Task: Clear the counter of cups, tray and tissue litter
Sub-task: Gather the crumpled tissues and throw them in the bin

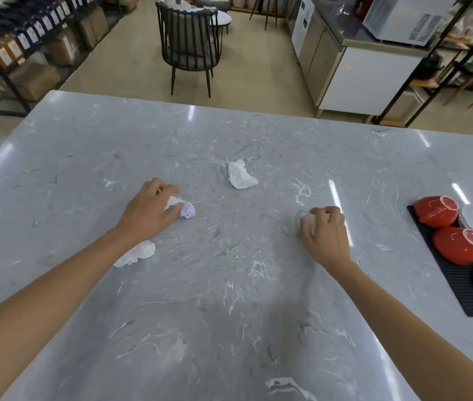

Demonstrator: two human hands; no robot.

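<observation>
A white tissue wad (137,252) lies partly hidden under the left forearm. The left hand (147,211) pinches a crumpled tissue (173,201), a lilac ball (188,210) at its fingertips. Beyond, between both hands, an elongated tissue (240,175) runs diagonally. The right hand (326,233) curls over a mostly hidden tissue scrap (305,217); cups (435,211) sit further right, cut off.

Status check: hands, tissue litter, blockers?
Left hand closed on crumpled white tissue, beside lilac wad. Right hand covering small white wad. Two white tissues loose. No blockers.
</observation>
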